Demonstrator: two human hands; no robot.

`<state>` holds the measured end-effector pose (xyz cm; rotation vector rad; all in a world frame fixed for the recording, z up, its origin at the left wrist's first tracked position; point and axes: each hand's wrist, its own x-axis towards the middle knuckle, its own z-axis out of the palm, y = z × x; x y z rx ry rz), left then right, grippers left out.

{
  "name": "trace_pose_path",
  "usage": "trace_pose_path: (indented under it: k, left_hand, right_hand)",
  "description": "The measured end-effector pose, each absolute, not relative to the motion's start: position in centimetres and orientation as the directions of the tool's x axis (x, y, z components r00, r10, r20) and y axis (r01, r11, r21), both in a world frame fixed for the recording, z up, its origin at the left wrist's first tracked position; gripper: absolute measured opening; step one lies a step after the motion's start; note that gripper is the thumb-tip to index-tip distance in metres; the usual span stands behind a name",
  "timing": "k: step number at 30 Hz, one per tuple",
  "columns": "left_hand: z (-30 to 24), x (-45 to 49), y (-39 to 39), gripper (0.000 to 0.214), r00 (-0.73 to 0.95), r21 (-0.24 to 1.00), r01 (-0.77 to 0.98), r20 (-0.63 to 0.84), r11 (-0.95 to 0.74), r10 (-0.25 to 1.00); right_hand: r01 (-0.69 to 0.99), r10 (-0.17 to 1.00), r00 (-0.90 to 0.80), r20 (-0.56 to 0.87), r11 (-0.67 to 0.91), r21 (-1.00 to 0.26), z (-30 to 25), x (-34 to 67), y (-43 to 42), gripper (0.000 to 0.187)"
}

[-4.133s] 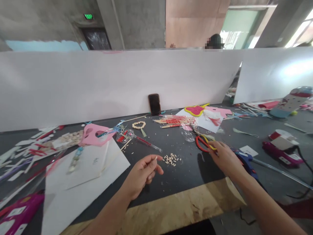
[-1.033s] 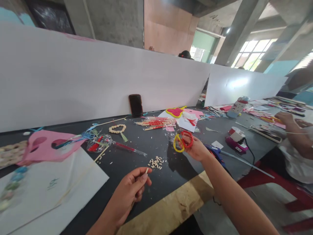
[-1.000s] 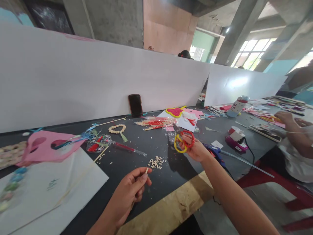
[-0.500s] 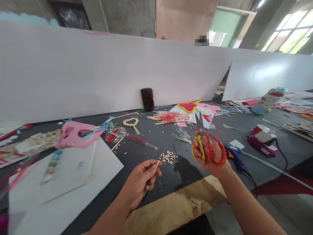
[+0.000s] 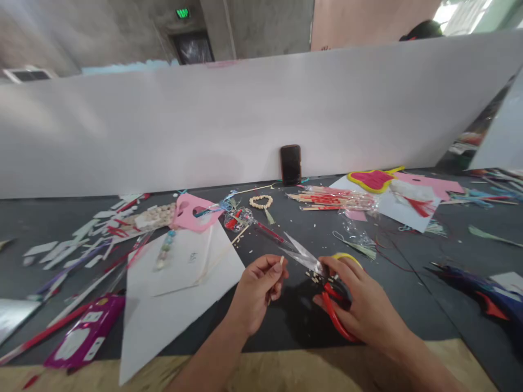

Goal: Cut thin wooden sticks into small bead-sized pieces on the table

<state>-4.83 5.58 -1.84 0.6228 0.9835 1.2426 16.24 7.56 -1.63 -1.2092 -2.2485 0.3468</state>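
Note:
My left hand (image 5: 256,291) is closed around a thin pale wooden stick (image 5: 281,260), whose short end sticks up past the thumb and finger. In my right hand (image 5: 362,299) is a pair of scissors (image 5: 305,257) with red and yellow handles. Their blades stand apart and point left, with the tips close to the stick's end; I cannot tell whether they touch it. Small cut stick pieces (image 5: 312,277) lie on the dark table beneath the scissors, partly hidden by them.
Behind the hands lie a beaded bracelet (image 5: 261,202), packed red-and-cream sticks (image 5: 333,197) and a phone (image 5: 291,165) leaning on a white partition (image 5: 171,125). White paper (image 5: 171,321) and a purple device (image 5: 85,335) are at left. A glue gun (image 5: 478,288) lies at right.
My right hand has brought the scissors down and leftward, swinging the blades from upright toward the stick. My left hand still grips the stick. The view has turned left.

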Motion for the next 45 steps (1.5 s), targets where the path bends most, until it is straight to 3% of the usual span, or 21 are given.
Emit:
trace_pose_path:
  k: [7, 16, 30, 45]
  left_hand:
    - [-2.2, -4.6, 5.2, 0.028, 0.008, 0.865, -0.442, -0.260, 0.236, 0.966]
    - [-2.8, -4.4, 5.1, 0.026, -0.028, 0.909, -0.329, -0.280, 0.256, 0.960]
    - [-3.6, -4.6, 5.0, 0.018, 0.005, 0.958, -0.219, -0.191, 0.187, 0.982]
    - [-3.6, -4.6, 5.2, 0.025, -0.015, 0.976, -0.175, -0.136, 0.131, 0.991]
  right_hand:
    - [0.681, 0.788, -0.505, 0.352, 0.614, -0.399, -2.9, 17.3, 7.4, 0.049]
    - [0.632, 0.766, -0.597, 0.236, 0.631, -0.449, -2.9, 16.9, 7.2, 0.052]
    - [0.602, 0.740, -0.639, 0.210, 0.651, -0.462, -2.3, 16.8, 7.0, 0.050]
    - [0.577, 0.723, -0.652, 0.230, 0.669, -0.468, -3.6, 16.8, 7.0, 0.052]
